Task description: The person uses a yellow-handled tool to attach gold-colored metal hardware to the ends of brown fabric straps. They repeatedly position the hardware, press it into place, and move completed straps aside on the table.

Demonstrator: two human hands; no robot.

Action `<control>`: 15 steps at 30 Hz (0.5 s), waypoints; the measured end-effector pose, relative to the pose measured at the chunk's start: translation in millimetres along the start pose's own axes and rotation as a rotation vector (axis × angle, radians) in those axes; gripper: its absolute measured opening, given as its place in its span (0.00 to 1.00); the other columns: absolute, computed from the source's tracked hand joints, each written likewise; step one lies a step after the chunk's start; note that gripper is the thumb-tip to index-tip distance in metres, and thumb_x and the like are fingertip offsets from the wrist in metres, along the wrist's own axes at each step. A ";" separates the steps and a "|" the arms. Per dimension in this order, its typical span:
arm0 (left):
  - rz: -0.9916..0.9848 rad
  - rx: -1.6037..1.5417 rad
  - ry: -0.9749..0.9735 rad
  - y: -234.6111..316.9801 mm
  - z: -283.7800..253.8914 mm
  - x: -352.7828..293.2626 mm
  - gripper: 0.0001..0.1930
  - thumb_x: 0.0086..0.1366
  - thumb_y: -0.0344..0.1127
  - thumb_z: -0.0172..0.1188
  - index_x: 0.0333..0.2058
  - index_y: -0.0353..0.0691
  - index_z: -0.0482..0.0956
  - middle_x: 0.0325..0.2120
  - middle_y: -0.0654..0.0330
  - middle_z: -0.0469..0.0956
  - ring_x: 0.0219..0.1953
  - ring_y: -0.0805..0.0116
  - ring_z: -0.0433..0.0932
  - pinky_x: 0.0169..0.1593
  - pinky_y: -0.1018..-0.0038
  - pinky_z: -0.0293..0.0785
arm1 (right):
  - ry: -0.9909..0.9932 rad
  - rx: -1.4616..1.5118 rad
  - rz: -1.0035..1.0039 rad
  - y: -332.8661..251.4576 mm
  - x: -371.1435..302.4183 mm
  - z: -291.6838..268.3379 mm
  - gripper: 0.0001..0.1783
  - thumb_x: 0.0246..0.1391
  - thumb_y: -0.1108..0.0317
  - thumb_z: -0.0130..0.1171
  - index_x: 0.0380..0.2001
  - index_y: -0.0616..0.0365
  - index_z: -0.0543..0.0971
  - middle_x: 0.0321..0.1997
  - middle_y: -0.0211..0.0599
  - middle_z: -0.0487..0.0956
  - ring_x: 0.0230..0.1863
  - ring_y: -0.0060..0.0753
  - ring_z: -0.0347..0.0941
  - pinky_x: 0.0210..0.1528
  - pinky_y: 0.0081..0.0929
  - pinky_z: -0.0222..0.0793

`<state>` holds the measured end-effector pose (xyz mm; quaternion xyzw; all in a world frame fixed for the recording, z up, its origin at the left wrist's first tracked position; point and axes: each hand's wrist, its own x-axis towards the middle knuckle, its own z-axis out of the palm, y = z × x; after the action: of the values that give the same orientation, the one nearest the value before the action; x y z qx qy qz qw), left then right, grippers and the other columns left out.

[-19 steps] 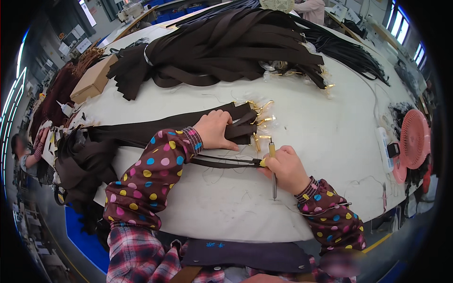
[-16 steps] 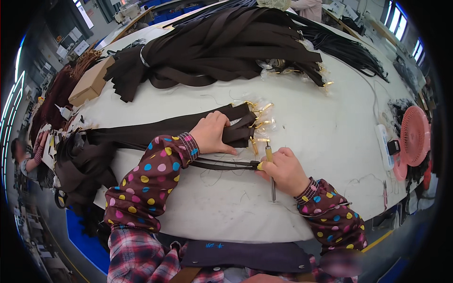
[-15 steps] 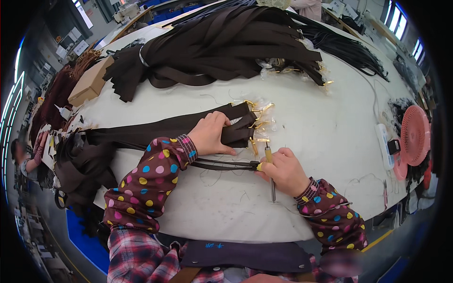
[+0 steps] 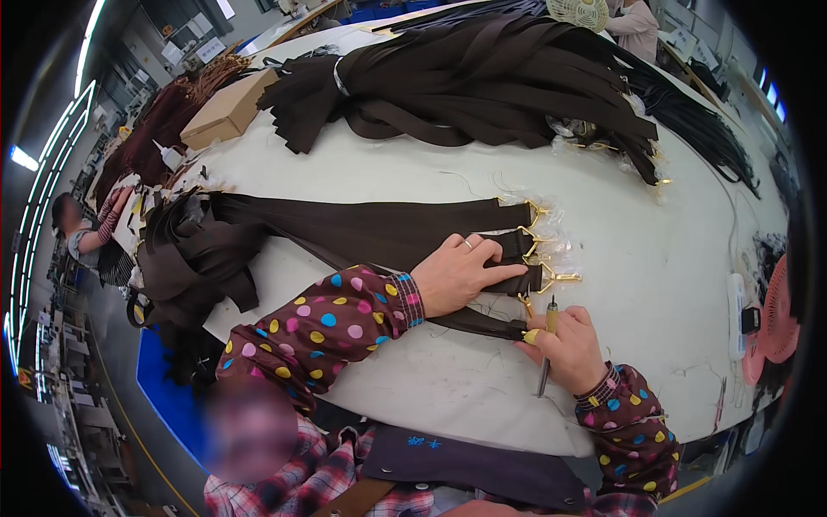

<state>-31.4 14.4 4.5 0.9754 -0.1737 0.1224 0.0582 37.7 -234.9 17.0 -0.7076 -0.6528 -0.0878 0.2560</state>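
My left hand (image 4: 461, 271) lies on a row of dark brown straps (image 4: 362, 224), fingers stretched out and the index finger on one strap near its end. Gold metal clasps (image 4: 543, 246) in clear plastic hang from the strap ends. Closed around a slim pen-like tool (image 4: 552, 317) with a yellowish handle and metal shaft is my right hand (image 4: 573, 349). A yellow cover (image 4: 536, 337) sits on one of its fingers. That hand also touches the end of a lower strap (image 4: 482, 323); whether it grips it too I cannot tell.
A big tied bundle of dark straps (image 4: 457, 82) lies across the far side. At left are a cardboard box (image 4: 226, 112) and a heap of straps (image 4: 194, 254). A power strip (image 4: 736, 314) and a pink fan (image 4: 781, 314) stand right. Another person (image 4: 86, 237) works at far left.
The view has shifted, so the table appears lower and further right. My left hand's fingers have come closer together and its index finger now points along a strap. My right hand still holds the tool.
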 end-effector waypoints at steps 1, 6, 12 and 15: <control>0.008 0.004 0.016 0.8 2.3 -2.3 0.35 0.52 0.31 0.64 0.60 0.62 0.69 0.48 0.63 0.67 0.48 0.66 0.68 0.48 0.69 0.63 | 0.005 -0.006 -0.011 -1.3 0.1 0.4 0.19 0.39 0.68 0.72 0.31 0.52 0.72 0.36 0.29 0.79 0.35 0.34 0.74 0.41 0.35 0.62; -0.045 -0.341 0.033 -3.6 1.1 1.7 0.38 0.53 0.46 0.69 0.62 0.51 0.65 0.60 0.54 0.62 0.61 0.57 0.62 0.64 0.60 0.53 | 0.053 0.055 0.089 2.3 -0.2 2.5 0.17 0.46 0.65 0.69 0.36 0.54 0.73 0.39 0.32 0.79 0.33 0.35 0.73 0.39 0.32 0.62; -0.254 -0.262 0.015 -20.9 9.4 20.0 0.36 0.52 0.54 0.70 0.58 0.48 0.69 0.53 0.58 0.67 0.56 0.58 0.65 0.62 0.61 0.56 | -0.021 0.111 0.357 -3.4 9.0 -3.9 0.22 0.46 0.65 0.69 0.43 0.55 0.70 0.38 0.33 0.78 0.33 0.41 0.74 0.34 0.32 0.67; -0.137 -0.236 0.073 -18.1 6.3 22.4 0.35 0.53 0.54 0.69 0.57 0.48 0.70 0.53 0.58 0.68 0.55 0.57 0.66 0.61 0.61 0.57 | -0.060 0.121 0.411 -8.2 5.0 -2.3 0.21 0.46 0.66 0.70 0.40 0.56 0.70 0.46 0.28 0.80 0.34 0.40 0.74 0.35 0.33 0.68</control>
<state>-3.3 23.0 2.9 0.9662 -0.1178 0.1323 0.1872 31.0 -231.5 23.3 -0.8114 -0.5062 0.0268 0.2908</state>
